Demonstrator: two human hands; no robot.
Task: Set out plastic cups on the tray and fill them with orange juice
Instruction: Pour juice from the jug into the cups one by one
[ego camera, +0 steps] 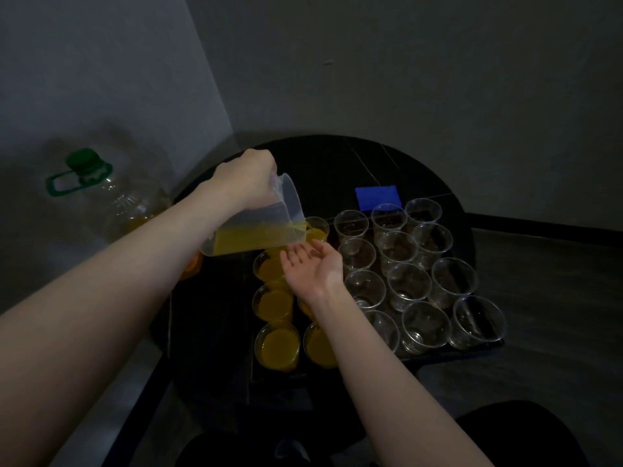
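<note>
Left hand [247, 178] grips jug [256, 227], right hand [312, 264] open over dim, seemingly black table [337, 163]

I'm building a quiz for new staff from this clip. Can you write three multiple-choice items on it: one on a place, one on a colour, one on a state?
1. Where does the blue cloth lie?
A. On the table beyond the cups
B. Inside a cup
C. Under the large bottle

2. What colour is the cap of the large bottle?
A. Red
B. Green
C. White

3. What is the left hand doing with the measuring jug?
A. Holding it upright above the floor
B. Tipping it so juice runs into a cup
C. Setting it down empty

Answers:
1. A, the cloth lies behind the far row of empty cups.
2. B, the cap and its carry loop are green.
3. B, the jug leans over and juice runs from its spout into the far filled cup, while the right hand waits palm up beneath.
</note>
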